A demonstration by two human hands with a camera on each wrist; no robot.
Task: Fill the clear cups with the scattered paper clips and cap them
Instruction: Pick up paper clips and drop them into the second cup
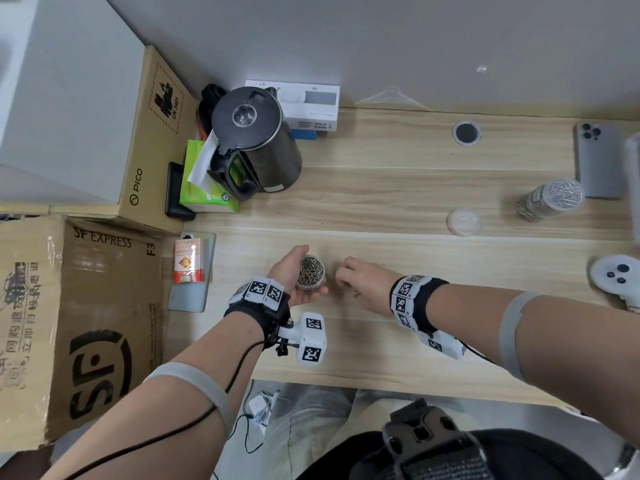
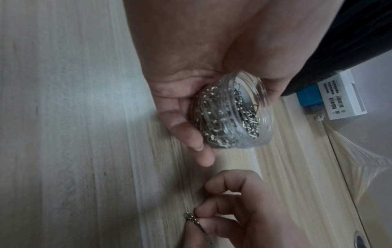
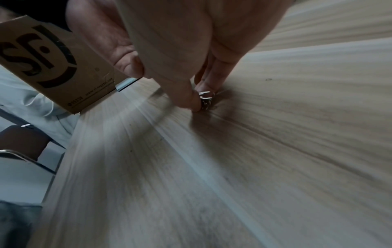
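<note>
My left hand (image 1: pixel 298 282) grips a clear cup (image 1: pixel 310 273) (image 2: pixel 233 112) full of silvery paper clips, uncapped, its mouth tilted up. Just right of it my right hand (image 1: pixel 349 275) pinches a few paper clips (image 3: pixel 205 100) (image 2: pixel 192 219) between thumb and fingertips against the wooden desk (image 1: pixel 381 188). One loose clip (image 1: pixel 356 294) lies under the right wrist. A clear round lid (image 1: pixel 463 221) rests on the desk to the far right. Beyond it a second clear cup (image 1: pixel 550 199), packed with clips and capped, lies on its side.
A black kettle (image 1: pixel 256 143), green tissue pack (image 1: pixel 204 181) and white box (image 1: pixel 304 105) stand at the back left. Cardboard boxes (image 1: pixel 79 306) line the left edge. A phone (image 1: pixel 599 161) and white controller (image 1: pixel 616 275) sit at the right.
</note>
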